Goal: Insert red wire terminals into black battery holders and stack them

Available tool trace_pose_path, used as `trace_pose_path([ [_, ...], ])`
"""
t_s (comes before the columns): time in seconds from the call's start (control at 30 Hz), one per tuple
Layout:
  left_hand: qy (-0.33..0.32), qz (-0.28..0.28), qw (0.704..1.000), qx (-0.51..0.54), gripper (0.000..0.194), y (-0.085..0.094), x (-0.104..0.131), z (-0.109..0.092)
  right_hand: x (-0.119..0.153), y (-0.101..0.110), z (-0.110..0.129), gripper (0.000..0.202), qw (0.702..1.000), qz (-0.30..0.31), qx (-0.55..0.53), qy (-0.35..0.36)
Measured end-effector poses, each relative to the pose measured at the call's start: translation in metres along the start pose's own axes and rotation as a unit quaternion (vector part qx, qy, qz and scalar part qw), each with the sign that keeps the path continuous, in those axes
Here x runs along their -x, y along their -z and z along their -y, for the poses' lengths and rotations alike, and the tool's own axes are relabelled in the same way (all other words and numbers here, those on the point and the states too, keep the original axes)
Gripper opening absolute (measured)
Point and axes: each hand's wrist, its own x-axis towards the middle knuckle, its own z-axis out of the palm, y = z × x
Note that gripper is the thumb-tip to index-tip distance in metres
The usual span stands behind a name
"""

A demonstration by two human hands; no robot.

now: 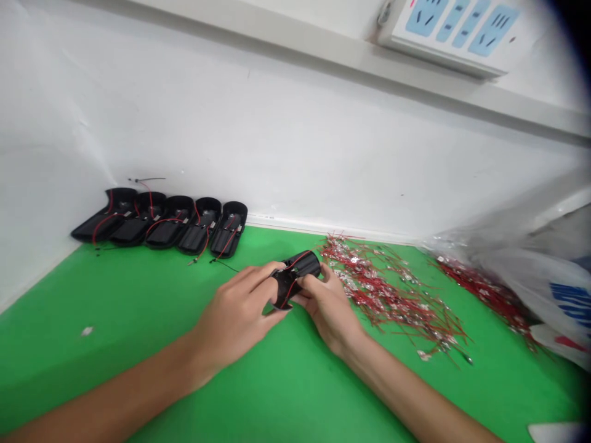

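Observation:
Both my hands hold one black plastic housing point(307, 264) above the green tabletop, tilted with its open side towards me. A red wire crosses its inside. My left hand point(242, 301) is closed round the lower, curved end, with the thumb beneath. My right hand point(330, 304) grips the other end, its thumb pressed near the middle by the wire. What lies under the right thumb is hidden. Just right of this hand lies a loose pile of red wires with small metal tabs point(369, 283).
A row of several similar black housings point(178, 224) with red wires stands along the wall at the left. A plastic bag point(545, 295) with more red wires lies at the right. A small white piece point(87, 331) rests at left. A power strip point(455, 31) hangs above.

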Motion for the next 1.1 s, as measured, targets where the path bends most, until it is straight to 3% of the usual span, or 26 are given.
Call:
trace_pose_path([
  [0.37,-0.003,0.008,1.0,0.002,0.033,0.0005,-0.0007,0.0004,0.0013,-0.0005,0.0011,0.04,1.0,0.007,-0.001,0.003],
  [0.63,-0.014,0.017,1.0,-0.011,0.026,0.0017,-0.0035,0.0013,-0.0009,0.0034,0.004,0.038,0.998,0.061,-0.03,-0.011],
  [1.1,-0.056,0.07,0.994,-0.062,0.032,0.0078,-0.005,-0.0032,0.0003,0.0018,0.0069,0.041,0.998,0.059,-0.029,-0.019],
])
